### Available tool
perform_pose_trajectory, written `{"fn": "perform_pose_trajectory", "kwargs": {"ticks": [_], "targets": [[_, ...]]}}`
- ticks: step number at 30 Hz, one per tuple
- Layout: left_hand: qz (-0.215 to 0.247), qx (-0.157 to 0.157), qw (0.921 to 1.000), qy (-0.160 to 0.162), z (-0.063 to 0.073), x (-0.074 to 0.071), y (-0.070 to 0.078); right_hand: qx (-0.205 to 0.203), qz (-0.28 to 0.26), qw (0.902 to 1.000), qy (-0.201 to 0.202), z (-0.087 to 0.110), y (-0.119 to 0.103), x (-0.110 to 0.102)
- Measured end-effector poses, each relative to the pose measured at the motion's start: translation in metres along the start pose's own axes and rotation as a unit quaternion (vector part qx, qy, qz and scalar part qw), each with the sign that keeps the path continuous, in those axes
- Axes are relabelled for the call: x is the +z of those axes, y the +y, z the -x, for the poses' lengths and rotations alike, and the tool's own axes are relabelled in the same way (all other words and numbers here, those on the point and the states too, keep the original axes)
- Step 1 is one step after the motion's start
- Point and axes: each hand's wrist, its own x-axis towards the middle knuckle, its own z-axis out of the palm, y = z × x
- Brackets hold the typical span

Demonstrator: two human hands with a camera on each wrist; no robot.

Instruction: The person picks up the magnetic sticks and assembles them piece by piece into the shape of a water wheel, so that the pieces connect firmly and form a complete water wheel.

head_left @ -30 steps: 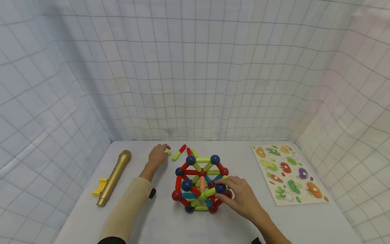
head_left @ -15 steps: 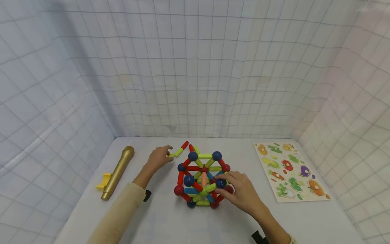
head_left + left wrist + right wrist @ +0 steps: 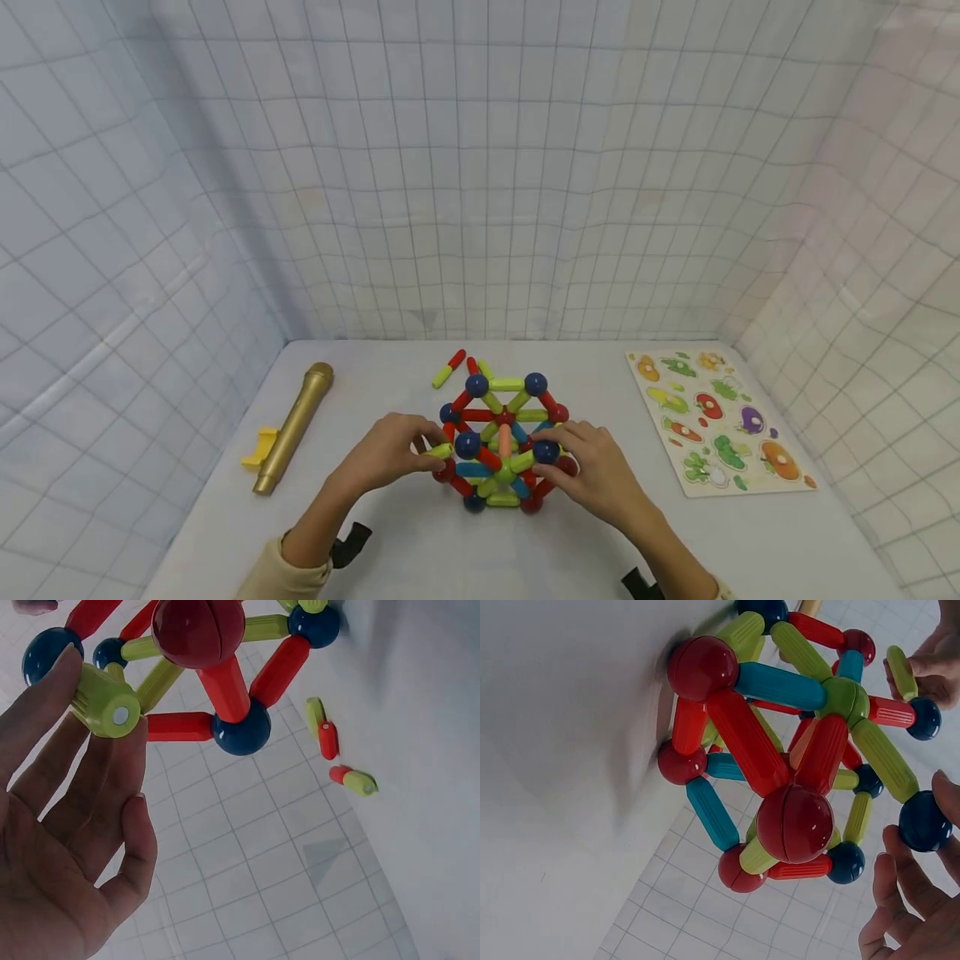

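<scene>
A framework of magnetic rods and balls (image 3: pixel 477 415) in red, blue, yellow-green and orange stands mid-table. At its left side my left hand (image 3: pixel 386 457) pinches a yellow-green magnetic rod (image 3: pixel 105 705) between thumb and fingers. One end of that rod points at the frame's near left blue ball (image 3: pixel 468 445); in the right wrist view the rod overlaps this ball's edge. My right hand (image 3: pixel 596 471) holds the near right blue ball (image 3: pixel 925 821) between thumb and fingertips. A yellow-green rod joins this ball to the green ball (image 3: pixel 842 700) at the front.
Behind the frame lie a red and yellow-green rod pair (image 3: pixel 449 368) and further loose rods (image 3: pixel 472 365). On the left are a gold microphone (image 3: pixel 295 425) and a yellow piece (image 3: pixel 260 448). A vegetable puzzle board (image 3: pixel 716 425) lies right. Grid-patterned cloth walls (image 3: pixel 480 208) surround the table.
My left hand has picked up the yellow-green rod from the back of the table and brought it nearer, to the frame's left side. My right hand has stayed on the blue ball.
</scene>
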Motion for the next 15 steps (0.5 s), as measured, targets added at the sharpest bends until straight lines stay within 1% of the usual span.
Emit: {"fn": "perform_pose_trajectory", "kwargs": {"ticks": [4,9,15], "targets": [[0.006,0.003,0.9999,0.011,0.0,0.006,0.002,0.002,0.0,1.0,-0.006,0.001,0.0,0.001],[0.01,0.013,0.9995,0.027,-0.004,0.012,0.005,0.002,-0.003,1.0,-0.002,0.001,-0.001,0.0],[0.053,-0.001,0.9984,0.019,-0.008,0.021,0.009,-0.001,0.001,1.0,0.0,0.0,0.0,0.0]]}}
